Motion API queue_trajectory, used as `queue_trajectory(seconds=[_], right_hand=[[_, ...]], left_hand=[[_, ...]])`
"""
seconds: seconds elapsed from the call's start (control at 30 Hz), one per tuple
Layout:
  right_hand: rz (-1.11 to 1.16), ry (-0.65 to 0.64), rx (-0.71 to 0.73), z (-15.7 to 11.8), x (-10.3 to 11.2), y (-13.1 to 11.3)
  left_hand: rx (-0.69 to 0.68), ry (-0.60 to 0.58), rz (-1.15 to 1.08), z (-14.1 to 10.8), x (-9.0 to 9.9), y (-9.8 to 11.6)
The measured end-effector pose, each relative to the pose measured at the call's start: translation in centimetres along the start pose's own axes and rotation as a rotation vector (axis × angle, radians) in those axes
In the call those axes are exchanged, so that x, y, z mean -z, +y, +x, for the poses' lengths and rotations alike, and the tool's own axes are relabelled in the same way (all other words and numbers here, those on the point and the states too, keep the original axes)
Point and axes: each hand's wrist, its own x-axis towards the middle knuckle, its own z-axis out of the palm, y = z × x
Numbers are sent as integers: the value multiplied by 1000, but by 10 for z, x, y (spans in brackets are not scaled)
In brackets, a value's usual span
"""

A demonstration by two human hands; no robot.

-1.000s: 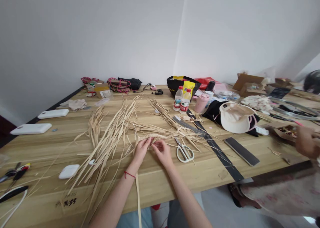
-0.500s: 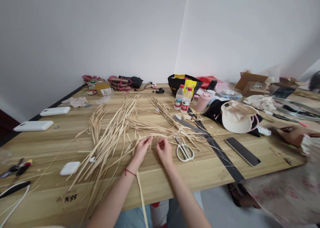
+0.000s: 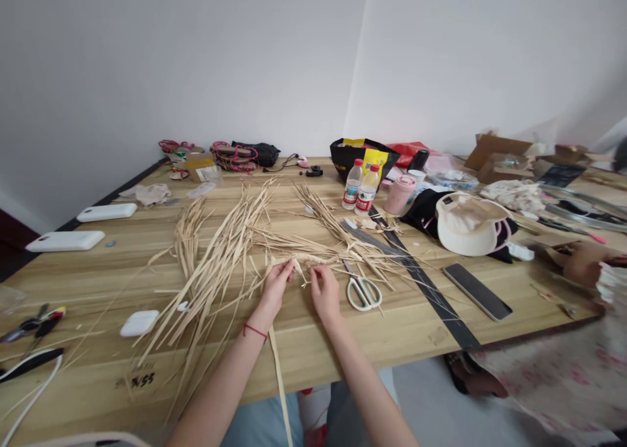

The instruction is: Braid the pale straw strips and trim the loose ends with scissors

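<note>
My left hand (image 3: pixel 277 286) is closed on a braided straw cord (image 3: pixel 313 258), which runs from its fingertips to the right. From the same fingers a short piece with frayed ends hangs over the table. My right hand (image 3: pixel 325 294) is beside it, thumb and forefinger pinched near the frayed ends; whatever lies between them is too small to make out. A long flat straw strip (image 3: pixel 278 375) drops from near my left wrist over the table edge. White-handled scissors (image 3: pixel 364 293) lie right of my right hand. Loose straw strands (image 3: pixel 220 251) spread behind and left of my hands.
Two water bottles (image 3: pixel 366 191), a pink cup (image 3: pixel 400 195) and a cream cap (image 3: pixel 465 225) stand farther back. A phone (image 3: pixel 477 291) lies on the right, near another person's patterned garment (image 3: pixel 563 368). White power banks (image 3: pixel 66 241) and an earphone case (image 3: pixel 139 323) are left.
The short frayed piece now shows below my left fingertips. My right hand has shifted slightly right, away from the cord. At the right, the other person's hand has moved.
</note>
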Motion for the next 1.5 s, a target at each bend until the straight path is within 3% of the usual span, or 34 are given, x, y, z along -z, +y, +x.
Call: queue_trajectory(seconds=[0.17, 0.23, 0.47, 0.8, 1.17, 1.5], right_hand=[[377, -107, -251, -1, -5, -12], [471, -152, -286, -1, -7, -12], [123, -116, -34, 0, -7, -5], [-9, -124, 70, 1, -10, 0], [-533, -600, 401, 34, 13, -23], [-684, -837, 559, 50, 24, -30]], left_hand=[[-7, 27, 6, 0, 2, 2], [-12, 30, 20, 0, 4, 4], [15, 46, 42, 0, 5, 7], [-20, 29, 65, 1, 7, -1], [-11, -34, 111, 5, 14, 7], [13, -92, 172, 5, 16, 10]])
